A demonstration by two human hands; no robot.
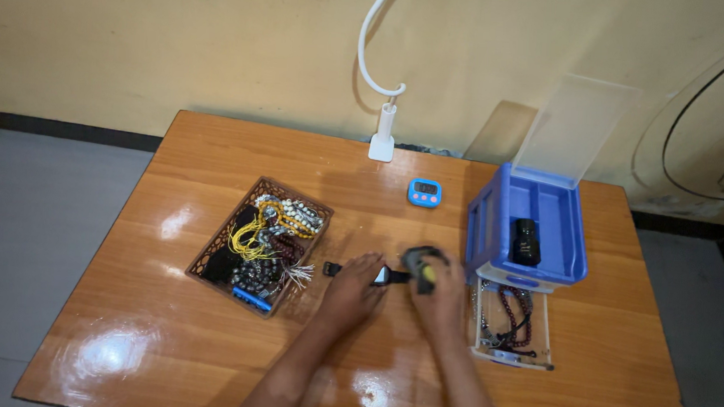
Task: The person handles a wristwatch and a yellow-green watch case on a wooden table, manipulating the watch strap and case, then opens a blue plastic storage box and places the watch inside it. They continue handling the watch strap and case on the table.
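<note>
A: What are the hands doing at the centre of the frame?

B: The left hand (356, 284) is pressing flat on a wristwatch (381, 275), pinning its black strap to the tabletop (165, 342). The right hand (440, 294) is closing around a dark, yellow-tipped tool (420, 268) at the watch's right end.

A: How far along is it looking?

B: Partway, I'd judge. The brown basket (211, 249) at centre left is holding many bead strings, while the blue box's (480, 226) pulled-out drawer (541, 333) is holding only a few, plus one dark item in its top tray.

A: Room to move?

B: Bare wood is lying open along the lower left; the drawer is sitting just beside the right hand, and the small blue timer (424, 192) is standing well apart above
</note>
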